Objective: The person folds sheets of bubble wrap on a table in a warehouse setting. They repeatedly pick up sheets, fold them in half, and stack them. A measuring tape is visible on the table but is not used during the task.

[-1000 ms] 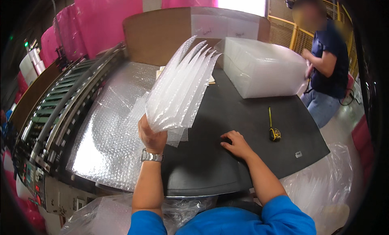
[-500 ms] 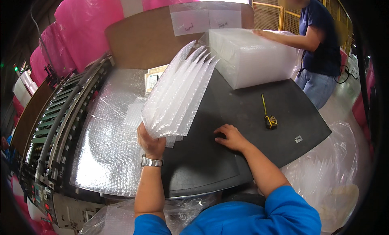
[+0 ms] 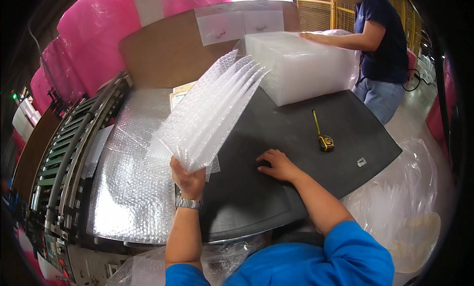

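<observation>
Gripping fanned bubble-wrap sheets [image 3: 212, 118], left hand [image 3: 189, 180] pinching their lower end; right hand [image 3: 278, 165] loosely spread, over black tabletop [image 3: 291, 120]

Bubble-wrap sheets [image 3: 212, 113] partly hide the left grip [image 3: 189, 182]

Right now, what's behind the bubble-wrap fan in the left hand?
Past the left edge of the fan, part of some papers and flat bubble wrap show; past its right, dark tabletop. What lies directly behind it is covered, so I cannot tell.
</observation>
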`<move>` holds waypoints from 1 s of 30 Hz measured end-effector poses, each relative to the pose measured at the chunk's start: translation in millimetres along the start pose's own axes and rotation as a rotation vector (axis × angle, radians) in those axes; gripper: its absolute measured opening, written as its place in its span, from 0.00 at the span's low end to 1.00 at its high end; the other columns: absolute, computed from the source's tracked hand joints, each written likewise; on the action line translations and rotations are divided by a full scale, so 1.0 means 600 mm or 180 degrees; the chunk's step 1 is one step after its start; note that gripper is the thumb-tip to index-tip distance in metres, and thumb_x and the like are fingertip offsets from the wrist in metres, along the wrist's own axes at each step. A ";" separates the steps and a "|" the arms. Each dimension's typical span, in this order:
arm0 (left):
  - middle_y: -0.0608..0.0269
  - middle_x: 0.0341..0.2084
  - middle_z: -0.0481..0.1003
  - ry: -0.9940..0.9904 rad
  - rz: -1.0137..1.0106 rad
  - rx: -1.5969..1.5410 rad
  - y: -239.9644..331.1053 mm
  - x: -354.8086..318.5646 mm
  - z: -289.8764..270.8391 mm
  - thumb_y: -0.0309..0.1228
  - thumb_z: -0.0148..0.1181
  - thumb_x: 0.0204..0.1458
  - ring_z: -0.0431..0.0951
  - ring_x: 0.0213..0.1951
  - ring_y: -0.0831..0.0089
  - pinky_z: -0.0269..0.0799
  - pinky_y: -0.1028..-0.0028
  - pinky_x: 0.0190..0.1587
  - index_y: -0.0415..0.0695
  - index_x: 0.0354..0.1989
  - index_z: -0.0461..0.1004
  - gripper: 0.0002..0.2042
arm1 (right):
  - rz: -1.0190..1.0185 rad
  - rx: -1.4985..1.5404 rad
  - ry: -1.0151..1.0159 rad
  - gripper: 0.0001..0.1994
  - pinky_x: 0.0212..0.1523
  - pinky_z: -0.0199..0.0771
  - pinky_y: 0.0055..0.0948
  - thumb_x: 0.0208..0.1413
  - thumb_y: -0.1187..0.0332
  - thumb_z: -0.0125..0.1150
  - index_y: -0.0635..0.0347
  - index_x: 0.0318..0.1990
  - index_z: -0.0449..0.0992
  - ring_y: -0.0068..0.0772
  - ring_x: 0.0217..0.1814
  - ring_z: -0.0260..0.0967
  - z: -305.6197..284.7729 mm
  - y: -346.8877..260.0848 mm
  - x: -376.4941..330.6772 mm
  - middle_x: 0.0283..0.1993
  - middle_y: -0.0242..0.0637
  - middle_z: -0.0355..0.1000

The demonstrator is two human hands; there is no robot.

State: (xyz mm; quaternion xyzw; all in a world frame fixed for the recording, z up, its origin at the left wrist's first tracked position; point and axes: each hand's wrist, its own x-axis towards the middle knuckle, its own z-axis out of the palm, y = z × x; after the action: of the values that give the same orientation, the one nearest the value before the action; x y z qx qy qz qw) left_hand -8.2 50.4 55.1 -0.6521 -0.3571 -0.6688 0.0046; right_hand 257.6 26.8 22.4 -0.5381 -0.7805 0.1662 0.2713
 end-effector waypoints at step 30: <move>0.53 0.39 0.68 -0.1212 -0.0295 -0.0584 0.013 -0.047 0.036 0.29 0.65 0.37 0.69 0.42 0.67 0.65 0.70 0.44 0.36 0.47 0.58 0.28 | 0.0204 0.1544 0.0777 0.10 0.40 0.60 0.18 0.50 0.67 0.54 0.65 0.37 0.72 0.20 0.35 0.63 -0.277 -0.070 -0.029 0.31 0.30 0.70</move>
State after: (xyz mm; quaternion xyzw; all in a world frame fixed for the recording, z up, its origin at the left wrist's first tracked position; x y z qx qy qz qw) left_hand 18.7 41.9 31.9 -0.7472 -0.3186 -0.5628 -0.1530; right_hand 330.8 -10.4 173.9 -0.4978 -0.6620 0.2907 0.4790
